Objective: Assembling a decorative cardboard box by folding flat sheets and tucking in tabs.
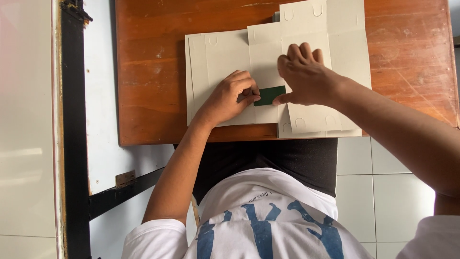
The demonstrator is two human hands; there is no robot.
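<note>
The left hand [232, 97] has its fingers curled narrow, the tips pinched against the left edge of a small dark green rectangle [270, 95]; the thumb of the right hand [306, 76] presses on the rectangle's right edge, while that hand's other fingers are bent and rest knuckle-up on the board above it. Whether the left fingers grip the green piece or only press on it cannot be told; the piece lies flat between the two hands, on a grey flattened cardboard blank [225, 62] with creases and small curved slots.

A second grey cardboard blank [345, 43] lies partly over the first, on its right, and reaches further toward the far edge of the table; the right hand's wrist crosses it. Both blanks lie on a reddish-brown wooden table [148, 72], scratched on its right side, and the near edge of the right blank slightly overhangs the table's edge.

Below the table the person's dark trousers [268, 165] and white shirt with blue lettering [268, 211] show; pale floor tiles [383, 192] lie to the right; a black metal frame [74, 144] runs along the left.
</note>
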